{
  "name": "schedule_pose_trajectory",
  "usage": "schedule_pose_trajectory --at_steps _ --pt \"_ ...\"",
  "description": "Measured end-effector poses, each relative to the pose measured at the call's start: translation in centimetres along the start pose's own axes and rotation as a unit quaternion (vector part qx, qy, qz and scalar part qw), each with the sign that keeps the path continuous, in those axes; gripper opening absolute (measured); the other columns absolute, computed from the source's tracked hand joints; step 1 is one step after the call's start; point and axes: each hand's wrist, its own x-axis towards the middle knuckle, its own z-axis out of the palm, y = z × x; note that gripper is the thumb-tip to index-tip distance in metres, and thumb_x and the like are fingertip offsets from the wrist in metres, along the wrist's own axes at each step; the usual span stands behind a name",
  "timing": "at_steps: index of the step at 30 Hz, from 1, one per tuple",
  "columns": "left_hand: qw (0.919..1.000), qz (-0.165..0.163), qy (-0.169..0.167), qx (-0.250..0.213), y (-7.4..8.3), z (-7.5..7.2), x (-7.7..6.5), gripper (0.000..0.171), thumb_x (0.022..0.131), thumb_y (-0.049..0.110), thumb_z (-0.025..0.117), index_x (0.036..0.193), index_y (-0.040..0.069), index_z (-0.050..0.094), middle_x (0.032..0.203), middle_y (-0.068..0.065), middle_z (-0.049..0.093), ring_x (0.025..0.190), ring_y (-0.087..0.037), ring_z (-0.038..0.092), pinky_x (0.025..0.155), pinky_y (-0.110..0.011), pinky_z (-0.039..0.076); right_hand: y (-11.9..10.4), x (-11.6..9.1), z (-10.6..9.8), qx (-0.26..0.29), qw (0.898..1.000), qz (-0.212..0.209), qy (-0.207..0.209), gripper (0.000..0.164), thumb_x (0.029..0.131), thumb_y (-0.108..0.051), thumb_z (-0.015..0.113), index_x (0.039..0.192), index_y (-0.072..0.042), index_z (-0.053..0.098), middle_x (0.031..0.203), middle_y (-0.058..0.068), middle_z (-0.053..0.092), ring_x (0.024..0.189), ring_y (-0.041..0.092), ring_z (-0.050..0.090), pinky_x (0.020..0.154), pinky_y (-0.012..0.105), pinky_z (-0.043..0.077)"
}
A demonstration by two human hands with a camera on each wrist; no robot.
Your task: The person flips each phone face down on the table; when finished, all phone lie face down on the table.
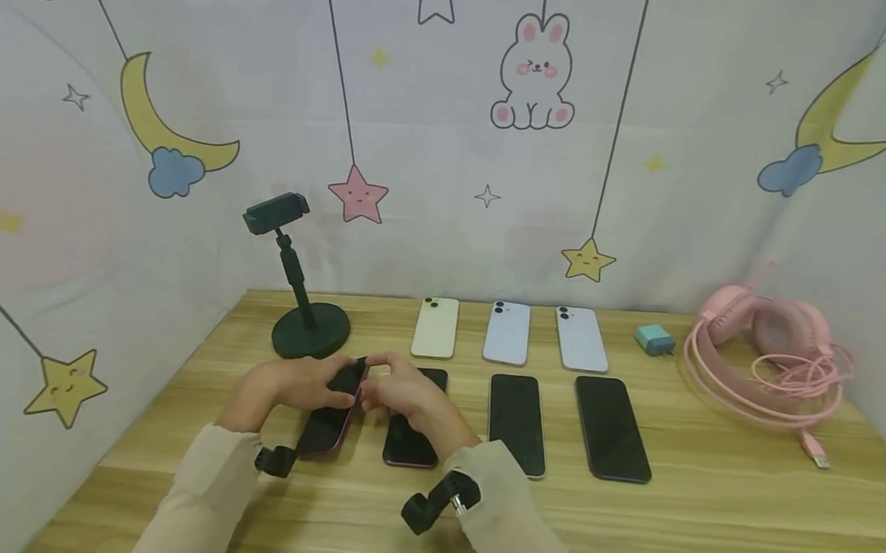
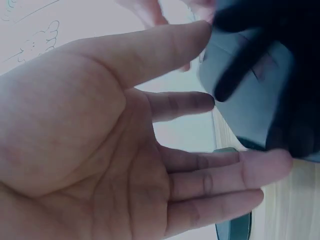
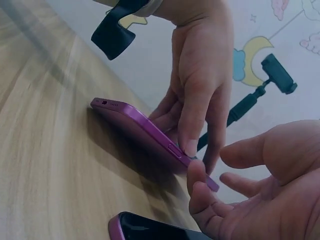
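Observation:
My left hand (image 1: 297, 383) holds a phone (image 1: 326, 430) with a dark screen and magenta frame, thumb on its right side edge. In the right wrist view this phone (image 3: 142, 127) tilts over the table, a shadow beneath it. Its glossy screen (image 2: 240, 112) mirrors the fingers in the left wrist view. My right hand (image 1: 408, 390) is beside the phone's upper right edge, bent fingertips right at the frame and the thumb (image 3: 245, 152) apart from it. Under the right hand lies a second magenta-framed phone (image 1: 413, 444), screen up, partly hidden.
Two more phones lie screen up to the right, one pale-framed (image 1: 516, 428) and one dark (image 1: 613, 432). Behind lie a yellow phone (image 1: 435, 330) and two pale ones (image 1: 507, 335), backs up. A black phone stand (image 1: 310, 333), a charger plug (image 1: 655, 341) and pink headphones (image 1: 736, 376) stand around them.

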Motion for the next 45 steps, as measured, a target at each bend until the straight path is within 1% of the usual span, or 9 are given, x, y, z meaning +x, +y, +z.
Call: schedule_pose_trajectory --at_steps 8,17,22,25,29,31,38,41,45 --pt "0.9980 0.037 0.013 -0.050 -0.3 0.2 0.2 0.067 0.101 0.039 0.059 0.152 0.006 0.032 0.093 -0.007 0.064 0.083 -0.020 0.060 0.083 -0.044 0.046 -0.6 -0.2 0.0 -0.006 1.000 -0.025 0.017 0.051 0.096 0.001 0.057 0.144 -0.008 0.043 0.070 0.009 0.061 0.065 0.017 0.059 0.059 0.027 0.045" --pt "0.9957 0.031 0.004 -0.087 -0.1 -0.1 0.3 0.085 0.095 0.060 0.057 0.158 0.014 0.021 0.083 -0.007 0.069 0.093 -0.022 0.065 0.098 -0.057 0.043 -1.3 -0.5 -0.2 -0.017 0.999 -0.033 0.021 0.049 0.100 -0.003 0.054 0.147 -0.011 0.042 0.071 0.006 0.062 0.072 0.021 0.061 0.063 0.030 0.043" --pt "0.9906 0.039 -0.004 -0.131 -0.2 -0.2 0.2 0.086 0.097 0.055 0.058 0.159 0.015 0.014 0.091 -0.008 0.071 0.099 -0.025 0.066 0.101 -0.060 0.039 -1.3 -0.5 -0.3 -0.007 0.999 -0.038 0.015 0.049 0.100 -0.005 0.058 0.146 -0.013 0.042 0.078 0.007 0.065 0.074 0.020 0.061 0.067 0.031 0.045" --pt "0.9883 0.052 0.005 -0.143 -0.4 -0.1 0.2 0.085 0.097 0.052 0.059 0.159 0.015 0.014 0.109 -0.011 0.067 0.104 -0.027 0.064 0.101 -0.060 0.039 -1.3 -0.5 -0.3 0.001 0.999 -0.042 0.000 0.051 0.098 -0.003 0.059 0.146 -0.014 0.043 0.087 0.008 0.066 0.078 0.019 0.061 0.071 0.033 0.046" --pt "0.9866 0.076 0.024 -0.142 -0.7 -0.1 0.3 0.085 0.099 0.050 0.058 0.159 0.009 0.015 0.142 -0.024 0.048 0.126 -0.038 0.052 0.105 -0.060 0.037 -1.2 -0.5 -0.2 -0.002 0.999 -0.045 -0.013 0.058 0.094 0.003 0.059 0.146 -0.015 0.043 0.093 0.008 0.066 0.084 0.018 0.062 0.077 0.036 0.048" --pt "0.9874 0.082 0.030 -0.132 -0.8 -0.2 0.4 0.086 0.099 0.047 0.058 0.159 0.003 0.014 0.150 -0.029 0.039 0.133 -0.042 0.046 0.106 -0.060 0.036 -1.1 -0.5 -0.1 -0.011 0.999 -0.040 -0.011 0.058 0.093 0.004 0.059 0.146 -0.013 0.043 0.095 0.009 0.067 0.088 0.019 0.065 0.082 0.038 0.049" --pt "0.9913 0.077 0.035 -0.101 -1.0 -0.3 0.4 0.074 0.097 0.014 0.058 0.157 -0.003 0.018 0.145 -0.034 0.043 0.125 -0.044 0.053 0.101 -0.056 0.042 -1.0 -0.4 0.2 -0.025 1.000 -0.004 -0.018 0.060 0.096 0.001 0.059 0.151 -0.013 0.039 0.134 0.016 0.053 0.106 0.025 0.066 0.095 0.046 0.048" --pt "0.9912 0.070 0.036 -0.106 -0.8 -0.4 0.3 0.074 0.096 0.012 0.059 0.157 -0.001 0.019 0.141 -0.031 0.049 0.118 -0.037 0.058 0.096 -0.051 0.047 -0.9 -0.4 0.1 -0.024 0.999 0.008 -0.024 0.062 0.097 0.002 0.055 0.153 -0.014 0.036 0.135 0.017 0.053 0.113 0.027 0.064 0.098 0.052 0.047" --pt "0.9876 0.058 0.024 -0.144 -0.6 -0.5 0.1 0.075 0.096 0.011 0.059 0.157 -0.002 0.017 0.126 -0.026 0.060 0.102 -0.027 0.065 0.086 -0.043 0.053 -0.7 -0.4 0.1 -0.027 0.999 0.009 -0.038 0.064 0.096 0.006 0.052 0.154 -0.013 0.034 0.125 0.015 0.059 0.112 0.026 0.064 0.090 0.046 0.049"
